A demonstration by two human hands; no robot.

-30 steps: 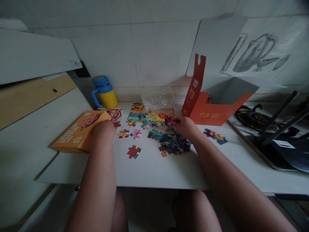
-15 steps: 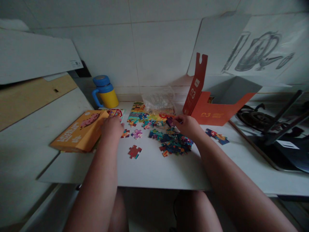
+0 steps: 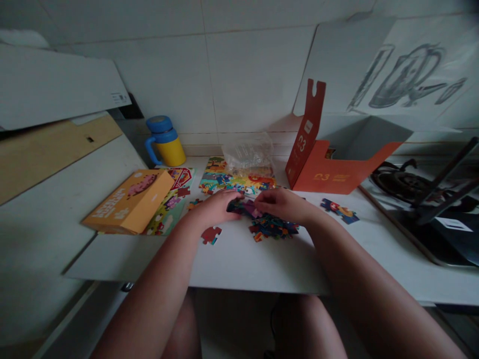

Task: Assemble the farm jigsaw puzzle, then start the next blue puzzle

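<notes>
My left hand [image 3: 216, 208] is closed with its fingers curled around dark jigsaw puzzle pieces [image 3: 235, 205]. Facing it, my right hand [image 3: 283, 203] pinches a purple puzzle piece [image 3: 253, 209], partly hidden by the fingertips. Just below my right hand lies a heap of dark, colourful puzzle pieces [image 3: 275, 229]. A red puzzle piece [image 3: 211, 235] rests alone on the white table, close to my left wrist. Behind both hands is a bright printed picture sheet [image 3: 217, 177], partly covered by a clear plastic bag [image 3: 250, 152].
On the left, a yellow-orange box [image 3: 129, 202] lies over a green picture sheet [image 3: 168, 214], with a blue and yellow mug [image 3: 167, 144] behind. An open orange box [image 3: 333, 174] stands at the right. Joined pieces [image 3: 340, 210] lie before it, near a gas stove [image 3: 422, 214].
My left hand has moved right, away from the picture sheet by the yellow-orange box, to the middle. My right hand has come slightly nearer with the purple piece. Both hands now almost meet.
</notes>
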